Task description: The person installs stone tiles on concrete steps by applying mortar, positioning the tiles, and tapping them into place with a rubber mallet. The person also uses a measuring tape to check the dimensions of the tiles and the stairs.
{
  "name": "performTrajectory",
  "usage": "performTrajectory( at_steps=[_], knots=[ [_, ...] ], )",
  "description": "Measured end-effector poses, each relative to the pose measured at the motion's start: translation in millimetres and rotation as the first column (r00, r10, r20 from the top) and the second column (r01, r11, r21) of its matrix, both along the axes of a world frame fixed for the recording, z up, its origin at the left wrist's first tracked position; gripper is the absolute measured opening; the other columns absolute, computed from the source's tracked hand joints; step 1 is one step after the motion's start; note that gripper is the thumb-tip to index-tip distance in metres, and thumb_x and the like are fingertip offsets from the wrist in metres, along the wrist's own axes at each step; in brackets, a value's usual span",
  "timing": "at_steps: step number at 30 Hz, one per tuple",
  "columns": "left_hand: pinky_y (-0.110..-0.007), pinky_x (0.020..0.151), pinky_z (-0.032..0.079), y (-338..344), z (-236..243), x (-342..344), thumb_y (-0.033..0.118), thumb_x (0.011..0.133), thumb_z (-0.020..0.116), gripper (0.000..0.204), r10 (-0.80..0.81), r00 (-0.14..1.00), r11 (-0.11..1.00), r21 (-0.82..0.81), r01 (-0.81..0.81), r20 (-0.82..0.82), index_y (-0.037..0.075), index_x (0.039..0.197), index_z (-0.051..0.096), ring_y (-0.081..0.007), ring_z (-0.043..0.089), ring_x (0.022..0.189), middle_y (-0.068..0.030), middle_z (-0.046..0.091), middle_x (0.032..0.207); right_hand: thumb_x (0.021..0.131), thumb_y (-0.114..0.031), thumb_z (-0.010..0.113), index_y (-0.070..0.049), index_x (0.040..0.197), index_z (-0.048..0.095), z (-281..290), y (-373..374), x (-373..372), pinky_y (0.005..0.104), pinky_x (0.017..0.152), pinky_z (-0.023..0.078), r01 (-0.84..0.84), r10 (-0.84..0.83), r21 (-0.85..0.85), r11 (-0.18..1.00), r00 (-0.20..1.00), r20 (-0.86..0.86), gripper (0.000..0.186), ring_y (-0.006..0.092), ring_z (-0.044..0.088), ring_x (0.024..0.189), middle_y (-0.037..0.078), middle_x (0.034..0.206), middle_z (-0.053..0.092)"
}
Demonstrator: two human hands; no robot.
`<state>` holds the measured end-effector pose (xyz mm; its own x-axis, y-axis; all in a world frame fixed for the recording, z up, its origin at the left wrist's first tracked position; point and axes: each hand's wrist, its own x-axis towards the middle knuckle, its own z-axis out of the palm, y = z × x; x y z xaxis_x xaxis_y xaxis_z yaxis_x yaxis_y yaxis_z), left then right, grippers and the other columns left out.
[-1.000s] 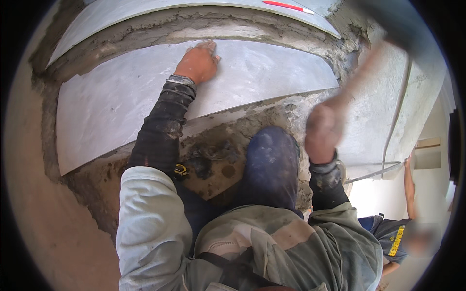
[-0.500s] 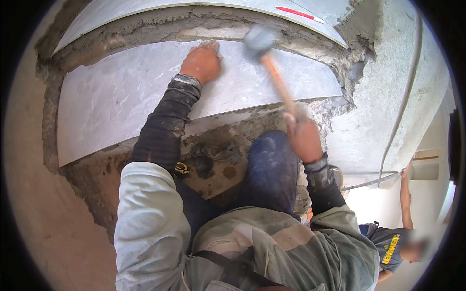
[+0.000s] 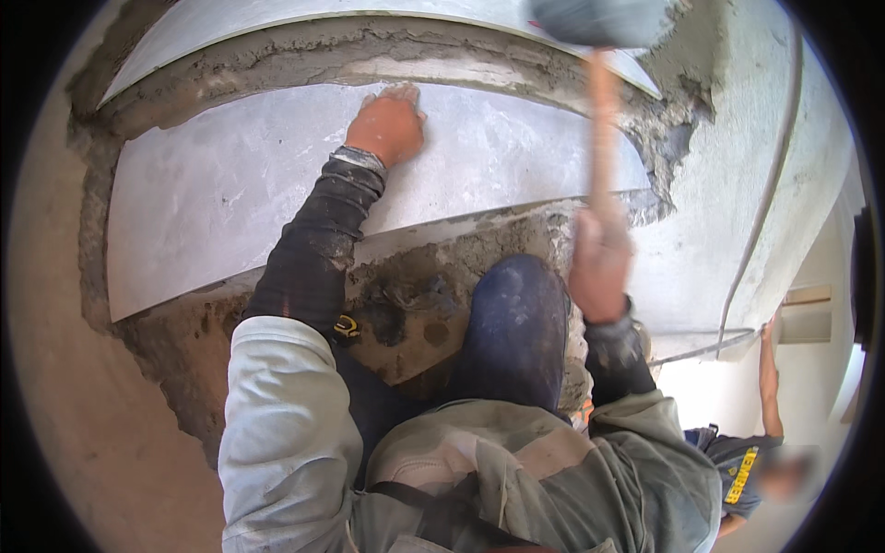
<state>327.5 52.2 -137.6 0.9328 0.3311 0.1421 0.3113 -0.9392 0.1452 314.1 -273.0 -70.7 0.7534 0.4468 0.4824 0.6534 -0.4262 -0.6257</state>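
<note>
A pale marbled tile (image 3: 212, 198) lies along a step of rough mortar. My left hand (image 3: 385, 124) rests on its upper edge, fingers bent and slightly apart, holding nothing. My right hand (image 3: 601, 263), blurred by motion, grips the wooden handle of a mallet (image 3: 595, 23), whose dark head is raised in view over the upper tile (image 3: 203, 32) and mostly hides a red pencil there. A band of rough mortar (image 3: 277, 51) runs between the two tiles.
My knee (image 3: 516, 313) is below the tile, beside a yellow-and-black tape measure (image 3: 347, 327). A wall (image 3: 129, 433) curves along the left. A grey concrete surface (image 3: 737, 184) borders the right. Another person (image 3: 737, 470) at lower right has an arm raised.
The mallet came from the upper right down over the tile half a second ago and has since swung up and rightward to the top. My left hand stays on the tile.
</note>
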Motion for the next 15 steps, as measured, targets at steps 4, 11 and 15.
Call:
performTrajectory(
  at_steps=[4, 11, 15],
  knots=[
    [-0.046, 0.118, 0.030, 5, 2, 0, 0.028, 0.101, 0.042, 0.054, -0.012, 0.999, 1.000, -0.008, 0.012, 0.034, 0.002, 0.148, 0.040, -0.0338, 0.037, 0.143, -0.0156, 0.039, 0.155, 0.102, -0.022, 0.051, 0.002, 0.103, 0.054, 23, -6, -3, 0.0221, 0.042, 0.033, -0.071, 0.011, 0.510, 0.857, 0.993, 0.121, 0.023, 0.0073, 0.045, 0.050, 0.003, 0.066, 0.052],
    [-0.047, 0.117, 0.031, 6, -7, 5, 0.028, 0.101, 0.043, 0.054, -0.039, 0.999, 0.999, 0.013, 0.039, 0.014, 0.001, 0.148, 0.040, -0.0345, 0.040, 0.140, -0.0180, 0.043, 0.152, 0.100, -0.019, 0.053, 0.003, 0.104, 0.058, -44, -16, 22, 0.0321, 0.048, 0.043, 0.069, -0.079, -0.355, 0.932, 0.997, -0.014, 0.023, 0.0190, 0.055, 0.055, 0.007, 0.073, 0.059],
    [-0.047, 0.116, 0.033, 8, -1, 5, 0.028, 0.100, 0.043, 0.055, -0.041, 0.998, 0.999, 0.031, 0.040, 0.041, -0.001, 0.147, 0.040, -0.0353, 0.042, 0.139, -0.0200, 0.043, 0.152, 0.102, -0.031, 0.055, -0.002, 0.105, 0.055, 1, -21, 10, 0.0253, 0.046, 0.038, -0.003, -0.050, 0.397, 0.918, 0.991, 0.122, 0.029, 0.0112, 0.049, 0.054, 0.002, 0.068, 0.055]
  ],
)
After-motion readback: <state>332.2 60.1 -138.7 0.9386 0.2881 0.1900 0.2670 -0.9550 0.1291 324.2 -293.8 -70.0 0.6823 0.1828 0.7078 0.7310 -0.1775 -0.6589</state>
